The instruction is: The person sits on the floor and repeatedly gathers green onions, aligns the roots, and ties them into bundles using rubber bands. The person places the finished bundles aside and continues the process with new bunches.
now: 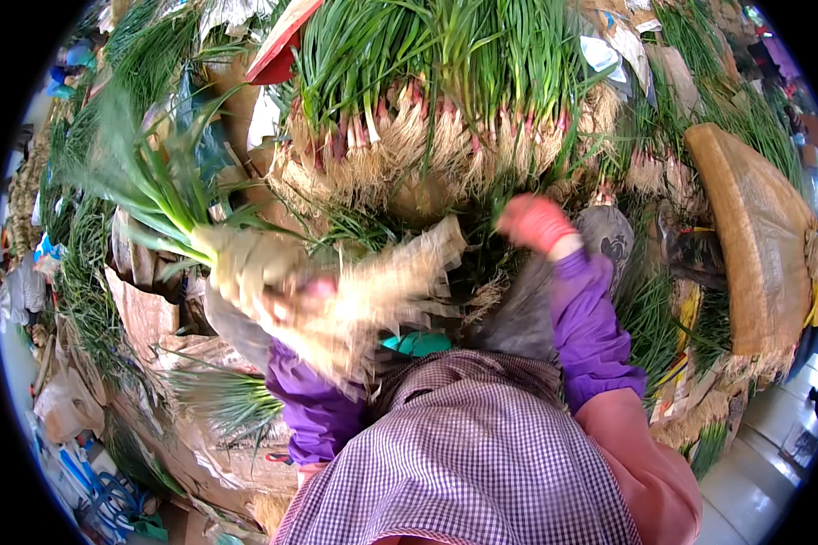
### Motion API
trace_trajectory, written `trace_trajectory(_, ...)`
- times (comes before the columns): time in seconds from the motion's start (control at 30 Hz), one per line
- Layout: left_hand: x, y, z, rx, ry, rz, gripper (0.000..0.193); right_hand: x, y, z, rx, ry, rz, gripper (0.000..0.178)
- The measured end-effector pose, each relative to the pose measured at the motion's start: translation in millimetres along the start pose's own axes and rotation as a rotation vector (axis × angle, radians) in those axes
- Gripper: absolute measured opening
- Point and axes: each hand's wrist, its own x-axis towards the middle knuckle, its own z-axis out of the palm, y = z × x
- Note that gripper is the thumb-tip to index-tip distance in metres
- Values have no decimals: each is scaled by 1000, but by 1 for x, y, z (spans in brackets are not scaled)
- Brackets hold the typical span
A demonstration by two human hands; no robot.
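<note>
At the left, my left hand (pixel 259 268), which seems to be in a beige glove, grips a bunch of green garlic (pixel 177 213). Its leaves fan to the upper left, and its pale roots (pixel 386 282) stick out to the right; both are smeared by motion. My right hand (pixel 538 222), in a coral-red glove, is raised at centre right with the fingers curled in. A speck of green shows at its fingertips, too blurred to name. Just beyond both hands lies a large pile of green garlic (pixel 427 118), roots toward me and reddish stem bases showing.
A tan wrapped bundle (pixel 750 241) leans at the right. Smaller garlic bunches (pixel 236 395) lie at the lower left, near brown cardboard (pixel 145 309). Beyond the pile's left end is a red board (pixel 282 45). Over my lap hangs a checked apron (pixel 482 445).
</note>
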Motion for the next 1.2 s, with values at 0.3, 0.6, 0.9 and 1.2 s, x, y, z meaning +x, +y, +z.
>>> trace_trajectory(0.3,-34,18,-79,1011,817,-338,30,125,-45,-113,618,579,191,35)
trace_trajectory(0.6,-41,-36,-97,1539,859,-618,31,8,-62,-57,1028,599,-382,24)
trace_trajectory(0.9,-42,-45,-75,1456,969,-524,23,47,-49,-41,729,1156,-29,20)
trace_trajectory(1.2,-52,-17,-86,857,1197,-555,27,14,-62,-35,1809,64,-703,64)
